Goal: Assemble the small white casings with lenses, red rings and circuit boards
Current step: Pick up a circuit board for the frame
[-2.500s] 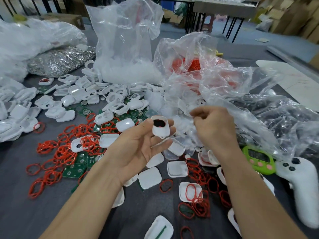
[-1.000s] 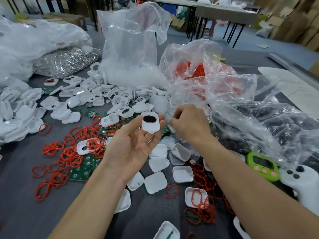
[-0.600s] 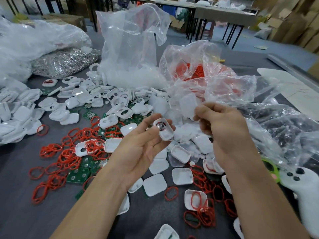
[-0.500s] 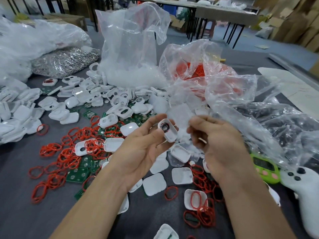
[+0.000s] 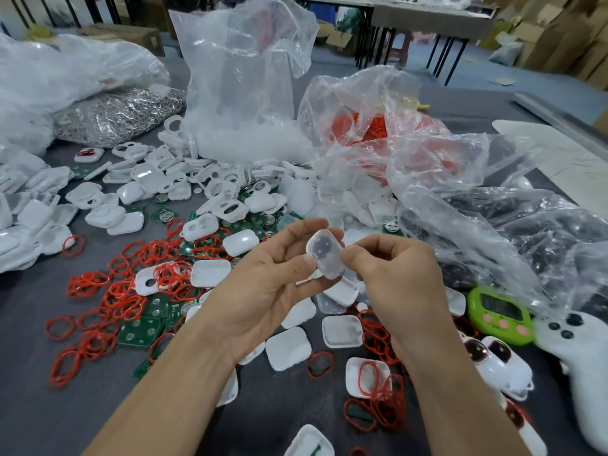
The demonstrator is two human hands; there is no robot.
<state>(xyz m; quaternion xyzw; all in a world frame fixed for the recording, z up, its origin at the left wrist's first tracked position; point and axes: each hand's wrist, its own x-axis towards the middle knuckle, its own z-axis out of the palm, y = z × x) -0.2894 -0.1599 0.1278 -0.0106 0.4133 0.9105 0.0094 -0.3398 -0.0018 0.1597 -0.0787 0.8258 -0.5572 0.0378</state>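
White, half-clear casing (image 5: 325, 258) is held up off the table (image 5: 36, 406), mid-frame, btwn both hands. L hand (image 5: 263, 291) pinches its left edge, thumb below & forefinger above, other fingers loosely curled beneath. R hand (image 5: 398, 284) pinches the right edge w/ thumb & bent forefinger, remaining fingers tucked in. Two dark spots show thru the casing wall. Under the hands, loose white shells (image 5: 288, 348) lie on the grey table, some w/ red rings (image 5: 125, 291) in them. More rings are scattered at left over green boards (image 5: 141, 334); print on the boards is too small to read. Clear bags (image 5: 243, 77) stand behind, one w/ red rings inside. Green timer (image 5: 500, 315) sits at right, just beside a white controller (image 5: 582, 360); timer screen is dark, digits not legible.
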